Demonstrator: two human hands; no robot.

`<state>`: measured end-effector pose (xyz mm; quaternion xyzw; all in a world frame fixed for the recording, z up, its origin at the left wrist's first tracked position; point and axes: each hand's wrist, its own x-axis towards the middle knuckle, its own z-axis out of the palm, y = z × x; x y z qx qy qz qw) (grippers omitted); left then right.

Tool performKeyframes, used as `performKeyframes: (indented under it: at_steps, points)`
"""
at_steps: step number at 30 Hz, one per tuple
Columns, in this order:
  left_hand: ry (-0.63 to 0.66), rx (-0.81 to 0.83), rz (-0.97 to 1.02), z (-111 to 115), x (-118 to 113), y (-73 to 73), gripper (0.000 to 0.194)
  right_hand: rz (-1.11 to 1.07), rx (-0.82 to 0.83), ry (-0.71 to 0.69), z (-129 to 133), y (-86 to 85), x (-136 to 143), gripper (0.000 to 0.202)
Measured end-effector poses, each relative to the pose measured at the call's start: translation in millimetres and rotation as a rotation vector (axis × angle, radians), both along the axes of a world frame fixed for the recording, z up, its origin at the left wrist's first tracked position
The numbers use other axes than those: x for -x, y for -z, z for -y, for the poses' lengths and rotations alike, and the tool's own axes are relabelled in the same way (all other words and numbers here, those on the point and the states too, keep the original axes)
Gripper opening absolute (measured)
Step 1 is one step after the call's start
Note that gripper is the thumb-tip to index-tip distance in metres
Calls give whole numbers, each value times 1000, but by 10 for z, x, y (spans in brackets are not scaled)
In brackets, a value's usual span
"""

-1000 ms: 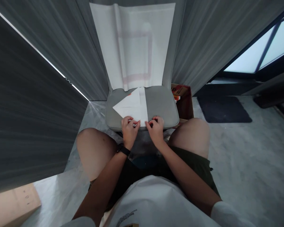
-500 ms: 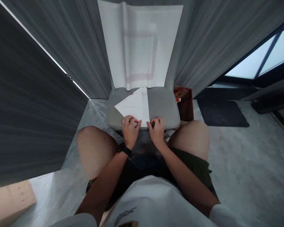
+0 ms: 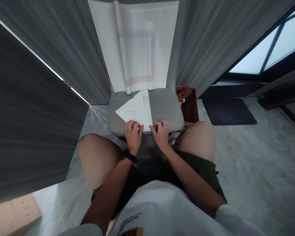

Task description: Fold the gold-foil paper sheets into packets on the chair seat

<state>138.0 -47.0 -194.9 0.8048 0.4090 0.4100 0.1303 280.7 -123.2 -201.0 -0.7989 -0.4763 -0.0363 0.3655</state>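
A folded sheet of white paper [image 3: 135, 108] lies on the grey chair seat [image 3: 166, 106], its pointed end toward the left and a straight band along its right side. At its near edge my left hand [image 3: 133, 134] has its fingers curled, thumb and fingers closed on the paper's near left part. My right hand [image 3: 161, 132] is at the near right corner, thumb and fingertips pinched together on the paper's edge. A small orange mark shows at the paper's far left edge. The fingertips partly hide the near edge.
A large white sheet [image 3: 141, 49] hangs over the chair's backrest. An open cardboard box [image 3: 190, 105] stands on the floor right of the chair. A dark mat [image 3: 228, 111] lies farther right. Grey curtains [image 3: 83, 55] surround the chair, and another box [image 3: 17, 213] sits at lower left.
The view has turned slightly, so the chair and paper appear a little farther left. Both hands keep nearly the same place on the paper.
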Motion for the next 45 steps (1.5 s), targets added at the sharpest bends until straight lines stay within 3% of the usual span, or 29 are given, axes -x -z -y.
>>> performKeyframes:
  at_steps: [12,19,24,29,34,39,43,45]
  points:
    - [12,-12,-34,-19,-1,-21,18,-11,-84,-40,30,24,25,29]
    - [1,-2,-52,-29,11,-21,20,50,73,28,10,35,161,61]
    - [14,2,-70,-42,41,-38,20,18,153,65,49,11,-15,85]
    - [8,19,-71,-50,73,-38,19,19,166,7,94,46,-177,79]
    - [33,26,-128,-125,177,-24,21,26,163,18,94,37,-158,76]
    - [156,-75,-197,-119,275,-115,22,35,181,14,83,12,-130,75]
    - [424,-131,-391,117,257,-191,42,28,168,4,85,49,-144,74]
    - [487,-115,-511,233,249,-187,53,23,160,2,85,70,-154,74]
